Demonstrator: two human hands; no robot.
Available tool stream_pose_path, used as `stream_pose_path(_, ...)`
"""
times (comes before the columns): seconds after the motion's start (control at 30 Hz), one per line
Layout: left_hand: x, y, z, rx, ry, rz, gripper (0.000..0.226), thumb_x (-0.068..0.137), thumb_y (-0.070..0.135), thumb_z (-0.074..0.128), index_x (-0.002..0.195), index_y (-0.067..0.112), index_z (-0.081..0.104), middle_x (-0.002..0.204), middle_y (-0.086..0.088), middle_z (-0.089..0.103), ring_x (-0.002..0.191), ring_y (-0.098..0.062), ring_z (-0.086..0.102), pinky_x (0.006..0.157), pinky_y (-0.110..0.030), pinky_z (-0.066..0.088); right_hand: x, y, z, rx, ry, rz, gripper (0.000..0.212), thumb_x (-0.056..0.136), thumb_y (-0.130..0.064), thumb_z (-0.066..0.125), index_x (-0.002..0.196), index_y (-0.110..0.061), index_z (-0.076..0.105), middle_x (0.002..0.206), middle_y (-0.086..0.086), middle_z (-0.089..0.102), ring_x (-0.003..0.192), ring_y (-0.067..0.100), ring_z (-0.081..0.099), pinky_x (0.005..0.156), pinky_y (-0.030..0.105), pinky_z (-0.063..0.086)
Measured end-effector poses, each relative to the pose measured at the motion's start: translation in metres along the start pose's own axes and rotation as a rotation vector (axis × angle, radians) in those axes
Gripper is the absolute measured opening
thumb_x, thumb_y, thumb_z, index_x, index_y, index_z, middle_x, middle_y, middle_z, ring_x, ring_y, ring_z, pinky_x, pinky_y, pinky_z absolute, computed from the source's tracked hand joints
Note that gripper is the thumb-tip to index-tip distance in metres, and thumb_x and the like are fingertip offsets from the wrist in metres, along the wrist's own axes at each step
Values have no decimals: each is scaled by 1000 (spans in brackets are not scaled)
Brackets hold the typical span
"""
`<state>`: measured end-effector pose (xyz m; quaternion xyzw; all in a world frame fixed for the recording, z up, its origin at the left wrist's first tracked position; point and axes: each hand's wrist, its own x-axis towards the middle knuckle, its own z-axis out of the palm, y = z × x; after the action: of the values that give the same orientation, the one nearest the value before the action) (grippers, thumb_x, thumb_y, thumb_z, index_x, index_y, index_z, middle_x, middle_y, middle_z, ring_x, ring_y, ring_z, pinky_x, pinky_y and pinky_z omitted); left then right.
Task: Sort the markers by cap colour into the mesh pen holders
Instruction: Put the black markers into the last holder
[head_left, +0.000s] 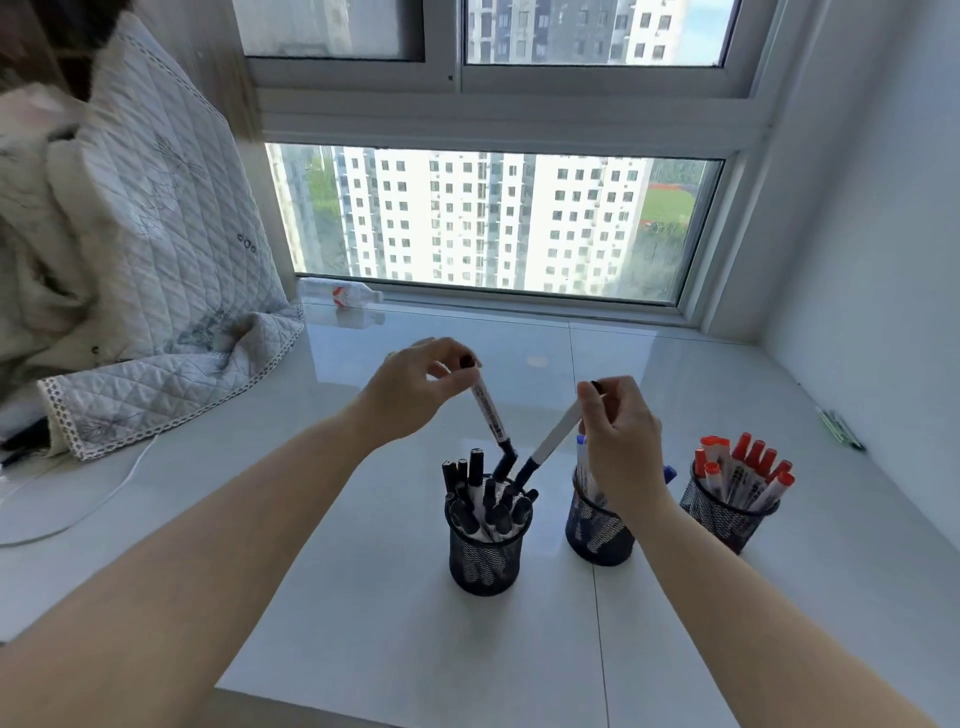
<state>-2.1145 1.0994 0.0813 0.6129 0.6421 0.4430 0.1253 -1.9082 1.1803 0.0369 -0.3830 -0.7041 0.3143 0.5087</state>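
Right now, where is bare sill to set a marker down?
Bare: near edge in front of the black-cap holder, and between the quilt and the left hand. Crowded: around the blue-cap holder and red-cap holder.

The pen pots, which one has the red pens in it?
The pen holder on the far right. Its markers have red caps. The left holder has black-capped ones, and the middle holder, partly behind the right hand, shows blue caps.
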Motion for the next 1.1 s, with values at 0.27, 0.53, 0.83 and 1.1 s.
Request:
stream_pose_path(0.27, -34, -15, -21, -305, 387, -172, 10, 90, 27, 56, 80, 26, 57, 67, 6, 64, 60, -1, 60, 63, -25, 50, -6, -19, -19, 360, 65, 384, 8, 91, -17, 52, 92, -9, 49, 66, 5, 59, 52, 13, 53, 54, 26, 46)
stream_pose_path(0.53, -77, -25, 6, -923, 502, -658, 13, 90, 19, 50, 78, 17, 55, 70, 2, 67, 62, -6, 61, 62, -26, 47, -25, -19, -15, 950, -83, 819, 14, 95, -10, 43, 104, -14, 53, 76, 6, 62, 59, 13, 56, 48, 21, 51)
stream_pose_path(0.83, -95, -15, 32, -1251, 401, -637, 7, 94, 17, 50, 88, 20, 50, 78, 6, 73, 71, -2, 68, 69, -27, 46, -63, -18, -11, 780, -444, 707, 9, 89, -4, 54, 89, -14, 53, 85, 5, 73, 74, 17, 70, 56, 25, 54)
stream_pose_path(1.1, -113, -11, 50, -870, 393, -548, 12, 93, 14, 52, 96, 25, 48, 83, 4, 73, 82, -6, 68, 72, -30, 47, -93, -20, -2, 379, -485, 566, 9, 94, -11, 49, 86, -14, 53, 95, 12, 69, 80, 19, 67, 68, 30, 52)
